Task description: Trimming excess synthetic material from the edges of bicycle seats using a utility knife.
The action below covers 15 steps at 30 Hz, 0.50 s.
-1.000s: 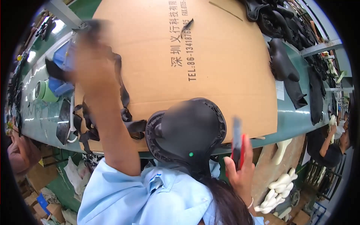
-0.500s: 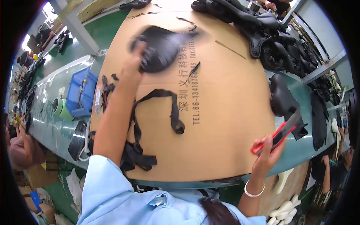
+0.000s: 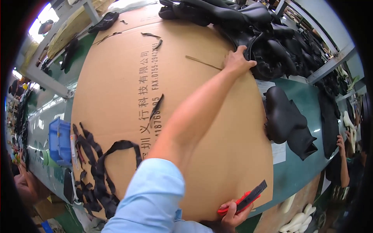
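My left hand [image 3: 237,61] reaches across the table with thumb and forefinger spread, at the near edge of a heap of black, glossy, saddle-shaped pieces [image 3: 268,62]. Its fingertips are next to the rim of the closest piece; whether they touch it I cannot tell. Low at the front, my right hand [image 3: 232,215] is wrapped round a red and black utility knife [image 3: 248,199], its dark blade end pointing up and right. A brown cardboard sheet [image 3: 217,136] lies under both hands. A thin brown strip [image 3: 202,62] rests on it, left of my left hand.
Tangled black offcut strips [image 3: 101,174] lie at the left of the cardboard, beside a blue bin [image 3: 59,141]. To the right, another black saddle-shaped piece [image 3: 281,116] sits on the green tabletop [image 3: 287,178]. A metal post [image 3: 334,64] stands behind it. Another person's hand [image 3: 341,145] shows at far right.
My left hand has let go of the black piece it was swinging over the cardboard and moved right to the heap. My right hand, still gripping the knife, is lower. The view has shifted right.
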### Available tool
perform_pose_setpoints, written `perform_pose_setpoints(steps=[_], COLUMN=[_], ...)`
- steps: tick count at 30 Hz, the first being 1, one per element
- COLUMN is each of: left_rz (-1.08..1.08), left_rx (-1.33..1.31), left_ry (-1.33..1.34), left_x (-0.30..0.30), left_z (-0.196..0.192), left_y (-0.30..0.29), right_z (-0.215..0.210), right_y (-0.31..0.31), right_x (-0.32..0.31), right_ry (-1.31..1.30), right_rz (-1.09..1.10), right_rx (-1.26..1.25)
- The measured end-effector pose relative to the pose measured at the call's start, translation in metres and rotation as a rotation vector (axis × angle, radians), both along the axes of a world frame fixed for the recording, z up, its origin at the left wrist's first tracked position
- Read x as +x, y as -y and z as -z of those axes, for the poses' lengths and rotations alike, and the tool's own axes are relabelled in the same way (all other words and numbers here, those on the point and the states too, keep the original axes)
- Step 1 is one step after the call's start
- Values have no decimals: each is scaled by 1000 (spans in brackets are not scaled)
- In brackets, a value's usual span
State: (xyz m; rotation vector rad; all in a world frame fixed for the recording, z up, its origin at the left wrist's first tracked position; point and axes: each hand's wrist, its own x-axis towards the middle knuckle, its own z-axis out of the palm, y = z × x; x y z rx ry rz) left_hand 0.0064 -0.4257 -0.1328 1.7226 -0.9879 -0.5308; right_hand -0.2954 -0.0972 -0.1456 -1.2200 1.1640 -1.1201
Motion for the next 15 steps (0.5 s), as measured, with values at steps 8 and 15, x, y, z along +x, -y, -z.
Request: perform_pose_setpoints(steps=[8, 15], left_rz=[349, 45], left_rx=[135, 262], left_ry=[-336, 216], left_x=[35, -30], left_z=[-54, -38], left_y=[-100, -373], right_z=[-2, -6], right_y=[1, 6], right_x=[-5, 1], right_ry=[-65, -111], right_rz=[-40, -104], right_rx=[71, 4])
